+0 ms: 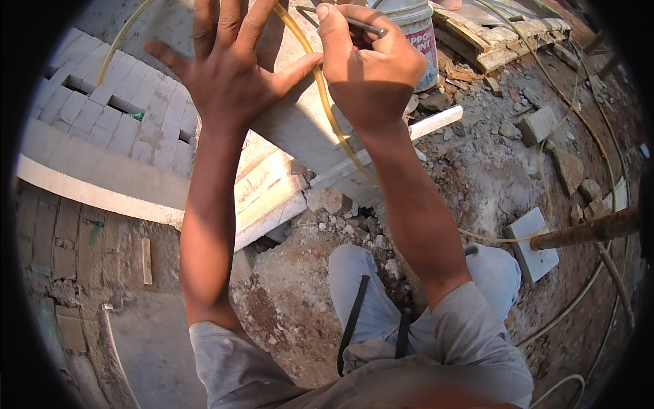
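My left hand (231,85) is spread, fingers stretched out over a smooth grey slab (293,133). Its thumb touches or lies very close to a yellowish see-through hose (334,123), which runs down between my two hands. My right hand (371,68) is closed around a thin dark rod (368,26), perhaps metal, whose blunt end sticks out past the fingers. The fingertips of my left hand are cut off by the upper edge of the picture.
A white paint bucket (424,54) stands just beyond my right hand. Pale block paving (95,112) with gaps lies at left. Rubble, stones (569,169), a white block (533,245), loose hoses and a rusty pole (589,230) are at right.
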A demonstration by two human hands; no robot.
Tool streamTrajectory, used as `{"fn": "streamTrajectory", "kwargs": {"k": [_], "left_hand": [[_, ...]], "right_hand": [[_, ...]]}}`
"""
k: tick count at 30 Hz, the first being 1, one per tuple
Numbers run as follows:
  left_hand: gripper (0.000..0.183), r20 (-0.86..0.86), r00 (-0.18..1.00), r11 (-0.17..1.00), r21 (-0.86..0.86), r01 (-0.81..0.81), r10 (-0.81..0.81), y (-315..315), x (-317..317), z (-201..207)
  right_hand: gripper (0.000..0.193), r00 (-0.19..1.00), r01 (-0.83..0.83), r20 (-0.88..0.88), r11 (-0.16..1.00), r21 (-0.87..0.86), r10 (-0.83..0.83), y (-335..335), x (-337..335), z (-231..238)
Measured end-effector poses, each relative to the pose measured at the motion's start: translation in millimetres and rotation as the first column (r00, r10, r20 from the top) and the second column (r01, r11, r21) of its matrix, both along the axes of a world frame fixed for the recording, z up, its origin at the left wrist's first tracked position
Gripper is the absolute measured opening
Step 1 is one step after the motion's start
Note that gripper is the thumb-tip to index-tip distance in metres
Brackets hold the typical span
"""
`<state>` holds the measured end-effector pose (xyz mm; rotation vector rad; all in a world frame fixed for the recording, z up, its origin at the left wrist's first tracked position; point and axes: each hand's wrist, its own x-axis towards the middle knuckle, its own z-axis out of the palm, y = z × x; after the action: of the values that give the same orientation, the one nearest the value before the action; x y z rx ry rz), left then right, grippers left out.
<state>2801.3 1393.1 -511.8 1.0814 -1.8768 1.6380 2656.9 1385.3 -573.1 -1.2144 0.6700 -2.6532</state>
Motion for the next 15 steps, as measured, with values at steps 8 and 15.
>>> {"fn": "streamTrajectory", "kwargs": {"k": [8, 15], "left_hand": [[0.09, -0.006, 0.999, 0.998, 0.04, -0.038, 0.038, 4, -5, 3], [0.091, -0.05, 0.999, 0.998, 0.054, -0.017, 0.02, 1, -3, 0]], "right_hand": [[0.013, 0.995, 0.09, 0.047, 0.996, -0.026, -0.089, -8, 2, -5], [0.013, 0.997, -0.005, -0.076, 0.999, 0.034, 0.008, 2, -2, -6]]}}
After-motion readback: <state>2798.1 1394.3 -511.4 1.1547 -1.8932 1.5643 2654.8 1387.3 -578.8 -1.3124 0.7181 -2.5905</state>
